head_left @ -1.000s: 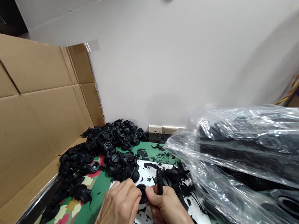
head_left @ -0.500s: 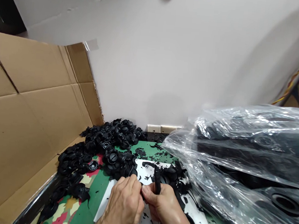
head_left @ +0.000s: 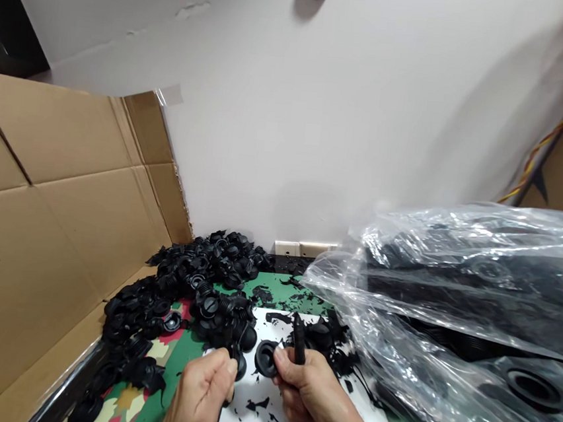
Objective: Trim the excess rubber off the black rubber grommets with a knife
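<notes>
My right hand [head_left: 311, 390] pinches a round black rubber piece with a hollow centre [head_left: 266, 359] between thumb and fingers. A dark, stick-like tool [head_left: 298, 339] stands up out of the same hand, its kind unclear. To the left, my left hand [head_left: 202, 389] is closed in a fist, apart from the right one. A dark bit shows below its fingers, but what it grips is hidden. Just beyond the fist lies the front of a heap of black ribbed rubber parts [head_left: 210, 307]. Beneath both hands is a white board [head_left: 239, 419] strewn with black scraps.
A tall cardboard panel [head_left: 76, 218] walls off the left side. On the right, a clear plastic bag [head_left: 453, 287] holds more black parts. Behind is a pale wall [head_left: 293, 139] with a socket strip [head_left: 302, 248] low down. Black trimmings lie on the green surface [head_left: 274, 283].
My hands were together and are now apart, the left one drawn down and left. The hollow round piece now shows in my right hand. The view has tilted slightly upward.
</notes>
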A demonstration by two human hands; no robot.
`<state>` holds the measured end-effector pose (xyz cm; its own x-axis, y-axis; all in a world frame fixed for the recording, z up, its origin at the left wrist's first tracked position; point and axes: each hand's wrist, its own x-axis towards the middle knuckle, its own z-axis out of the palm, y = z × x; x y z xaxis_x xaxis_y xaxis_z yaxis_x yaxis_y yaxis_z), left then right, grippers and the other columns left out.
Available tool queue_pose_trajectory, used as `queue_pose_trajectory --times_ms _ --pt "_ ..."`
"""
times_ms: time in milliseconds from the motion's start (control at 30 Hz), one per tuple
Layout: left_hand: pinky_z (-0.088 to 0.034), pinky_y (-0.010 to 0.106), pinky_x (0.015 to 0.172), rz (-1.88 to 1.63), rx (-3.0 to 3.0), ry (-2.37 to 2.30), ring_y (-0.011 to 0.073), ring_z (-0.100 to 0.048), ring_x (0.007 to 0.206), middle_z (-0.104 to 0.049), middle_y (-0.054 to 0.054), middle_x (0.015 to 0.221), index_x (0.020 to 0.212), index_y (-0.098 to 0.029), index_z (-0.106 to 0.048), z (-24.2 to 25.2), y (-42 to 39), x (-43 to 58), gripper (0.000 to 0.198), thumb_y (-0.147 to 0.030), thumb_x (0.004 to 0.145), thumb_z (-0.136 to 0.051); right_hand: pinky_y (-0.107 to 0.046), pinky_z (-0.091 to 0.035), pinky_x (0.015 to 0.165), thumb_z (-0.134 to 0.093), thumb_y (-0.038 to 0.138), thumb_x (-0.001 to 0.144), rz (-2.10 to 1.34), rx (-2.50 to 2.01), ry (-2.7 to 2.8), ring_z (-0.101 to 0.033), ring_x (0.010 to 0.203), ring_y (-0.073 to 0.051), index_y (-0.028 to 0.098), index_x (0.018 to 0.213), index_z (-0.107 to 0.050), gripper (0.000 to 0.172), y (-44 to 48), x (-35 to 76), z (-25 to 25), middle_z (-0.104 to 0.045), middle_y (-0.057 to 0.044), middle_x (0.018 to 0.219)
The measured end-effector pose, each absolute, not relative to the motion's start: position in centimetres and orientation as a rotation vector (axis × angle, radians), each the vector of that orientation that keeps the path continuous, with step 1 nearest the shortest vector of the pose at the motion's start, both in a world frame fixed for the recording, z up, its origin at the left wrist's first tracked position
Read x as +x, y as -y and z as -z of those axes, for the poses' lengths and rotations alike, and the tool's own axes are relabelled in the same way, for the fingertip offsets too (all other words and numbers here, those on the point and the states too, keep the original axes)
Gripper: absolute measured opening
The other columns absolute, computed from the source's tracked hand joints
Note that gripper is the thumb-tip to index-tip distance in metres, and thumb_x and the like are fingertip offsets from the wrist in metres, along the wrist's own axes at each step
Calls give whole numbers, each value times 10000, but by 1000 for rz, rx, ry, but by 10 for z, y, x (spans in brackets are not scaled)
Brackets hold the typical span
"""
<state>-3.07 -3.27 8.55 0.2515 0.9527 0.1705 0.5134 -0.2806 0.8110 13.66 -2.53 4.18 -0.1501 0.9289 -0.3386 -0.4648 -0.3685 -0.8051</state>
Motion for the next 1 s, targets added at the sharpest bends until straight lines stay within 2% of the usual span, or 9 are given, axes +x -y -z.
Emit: queue_pose_trajectory --times_ms 67,200,300,467,600,733,867,1000 --pt "-323 234 510 -904 1885 -1298 124 -366 541 -353 -47 576 568 -216 -374 -82 35 -32 331 -349 865 -440 -203 -90 349 -752 562 572 -1739 -998 665 -142 303 1 170 507 -479 483 27 136 -45 -298 121 344" --pt "-338 213 520 -1121 1721 -1328 117 -410 569 -445 -45 655 698 -206 -516 -73 36 -28 72 -207 711 -586 -206 -74 357 -763 607 528 -1798 -908 689 -135 303 4 168 521 -485 520 29 135 -49 -281 130 335" --pt "-326 200 475 -1187 1596 -1354 104 -407 517 -469 -53 624 721 -203 -549 -73 34 -27 70 -234 701 -608 -209 -78 352 -753 619 543 -1822 -912 701 -141 291 -1 168 540 -495 519 29 136 -49 -289 127 312" --pt "-320 199 433 -1139 1561 -1376 91 -405 414 -440 -66 470 590 -181 -553 -75 32 -26 228 -336 751 -598 -201 -83 342 -749 672 483 -1811 -903 720 -145 281 4 181 545 -473 567 29 136 -50 -292 132 306" --pt "-325 199 420 -1255 1460 -1394 101 -438 404 -453 -87 462 727 -201 -583 -67 32 -24 73 -234 667 -608 -196 -58 339 -773 651 461 -1823 -916 707 -135 279 9 197 551 -441 569 28 134 -49 -295 134 310" --pt "-311 194 413 -1237 1433 -1336 89 -432 408 -508 -81 503 870 -197 -599 -59 31 -23 261 -171 611 -592 -189 -34 330 -757 706 380 -1814 -944 703 -117 264 12 211 541 -416 622 24 129 -43 -249 147 281" --pt "-322 179 426 -1178 1422 -1259 75 -427 446 -556 -62 552 998 -180 -631 -54 30 -23 416 -120 587 -610 -186 -59 334 -751 696 413 -1794 -924 713 -152 278 2 204 554 -434 602 24 127 -39 -265 139 300" --pt "-363 160 448 -1139 1392 -1207 105 -539 565 -660 -8 686 1075 -208 -651 -53 30 -21 547 -66 547 -650 -190 -60 346 -758 655 488 -1836 -885 715 -140 286 5 195 602 -461 559 26 129 -38 -293 137 313"
